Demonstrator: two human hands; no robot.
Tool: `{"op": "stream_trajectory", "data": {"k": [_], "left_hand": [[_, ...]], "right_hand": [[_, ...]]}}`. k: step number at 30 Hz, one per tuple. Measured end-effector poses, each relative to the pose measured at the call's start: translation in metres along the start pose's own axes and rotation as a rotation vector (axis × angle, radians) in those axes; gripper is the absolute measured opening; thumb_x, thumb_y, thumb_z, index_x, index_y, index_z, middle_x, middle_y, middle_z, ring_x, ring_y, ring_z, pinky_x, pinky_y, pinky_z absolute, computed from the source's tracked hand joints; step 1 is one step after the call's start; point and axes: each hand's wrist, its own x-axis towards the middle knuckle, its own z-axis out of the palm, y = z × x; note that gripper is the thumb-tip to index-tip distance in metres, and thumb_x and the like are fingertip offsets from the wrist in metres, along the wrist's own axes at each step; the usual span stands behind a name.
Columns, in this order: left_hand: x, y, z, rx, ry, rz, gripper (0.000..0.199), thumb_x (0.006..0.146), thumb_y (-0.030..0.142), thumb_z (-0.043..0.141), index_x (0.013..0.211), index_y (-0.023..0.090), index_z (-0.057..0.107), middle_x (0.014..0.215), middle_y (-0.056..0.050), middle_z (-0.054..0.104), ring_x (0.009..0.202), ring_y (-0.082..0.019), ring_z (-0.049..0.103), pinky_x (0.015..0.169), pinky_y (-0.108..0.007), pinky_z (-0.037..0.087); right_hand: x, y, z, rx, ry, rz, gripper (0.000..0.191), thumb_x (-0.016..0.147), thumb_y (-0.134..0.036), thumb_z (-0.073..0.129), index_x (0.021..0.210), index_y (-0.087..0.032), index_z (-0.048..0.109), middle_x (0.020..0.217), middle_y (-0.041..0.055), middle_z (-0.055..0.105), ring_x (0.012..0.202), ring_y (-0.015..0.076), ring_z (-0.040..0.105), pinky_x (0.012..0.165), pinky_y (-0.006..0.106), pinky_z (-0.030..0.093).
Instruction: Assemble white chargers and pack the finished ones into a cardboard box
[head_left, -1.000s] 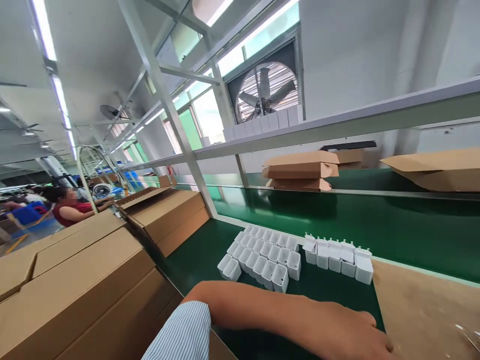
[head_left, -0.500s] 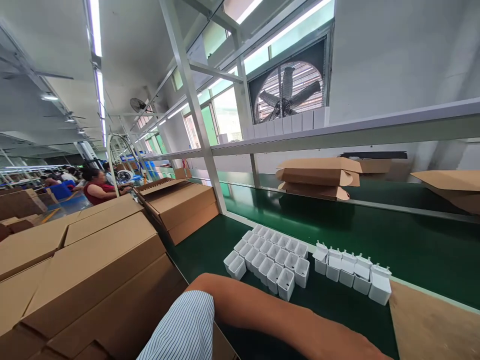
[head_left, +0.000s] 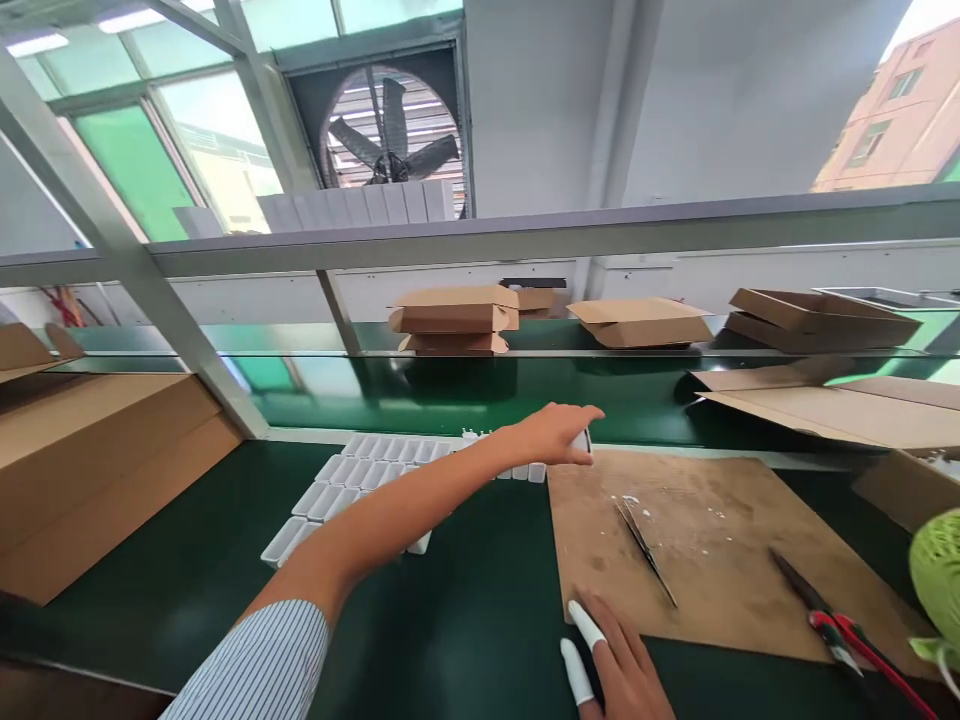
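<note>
My left hand (head_left: 559, 434) reaches across the green bench to the right end of the row of lidded white boxes (head_left: 536, 472), its fingers closed around a white box (head_left: 582, 440) mostly hidden behind them. Under my left forearm stands a block of open white boxes (head_left: 345, 472). My right hand (head_left: 619, 665) rests at the near edge of a brown board (head_left: 675, 540), fingers apart, with white covers on two fingertips. Metal tweezers (head_left: 646, 552) lie on the board. Red-handled scissors (head_left: 832, 625) lie at its right side.
A large carton (head_left: 112, 450) stands at the left. Folded cardboard boxes (head_left: 454, 320) and open cartons (head_left: 817, 318) sit along the back. Green string (head_left: 937, 570) is at the right edge. A metal shelf rail (head_left: 525, 235) crosses above the bench.
The view has turned right, bringing the board, tweezers, scissors and my right hand into sight. My left hand, out of the frame before, now shows at the row of lidded boxes.
</note>
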Motion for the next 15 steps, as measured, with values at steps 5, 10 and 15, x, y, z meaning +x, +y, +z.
{"op": "stream_trajectory", "data": {"k": [5, 10, 15], "left_hand": [[0.012, -0.016, 0.015, 0.040, -0.143, -0.094, 0.075, 0.084, 0.031, 0.076, 0.149, 0.014, 0.042, 0.137, -0.017, 0.065, 0.127, -0.033, 0.061, 0.103, -0.038, 0.047], [0.012, -0.027, 0.021, 0.050, -0.173, -0.139, 0.074, 0.084, 0.034, 0.075, 0.148, 0.016, 0.044, 0.128, -0.015, 0.071, 0.124, -0.033, 0.063, 0.102, -0.039, 0.048], [-0.011, -0.036, 0.011, 0.037, -0.061, -0.136, 0.082, 0.080, 0.036, 0.077, 0.152, 0.022, 0.039, 0.158, -0.015, 0.047, 0.145, -0.033, 0.046, 0.117, -0.044, 0.038]], "right_hand": [[0.005, -0.005, -0.005, 0.001, -0.037, -0.005, 0.044, 0.086, -0.005, 0.050, 0.127, -0.021, 0.055, 0.148, 0.0128, 0.056, 0.133, 0.0352, 0.057, 0.104, 0.049, 0.058], [0.006, -0.010, -0.007, 0.057, -0.025, 0.060, 0.049, 0.086, -0.003, 0.048, 0.131, -0.021, 0.052, 0.146, 0.0123, 0.058, 0.134, 0.0347, 0.056, 0.105, 0.050, 0.057], [0.007, -0.016, -0.016, 0.094, -0.052, 0.128, 0.060, 0.081, 0.001, 0.043, 0.136, -0.021, 0.051, 0.149, 0.0095, 0.055, 0.139, 0.0315, 0.051, 0.109, 0.048, 0.055]]}}
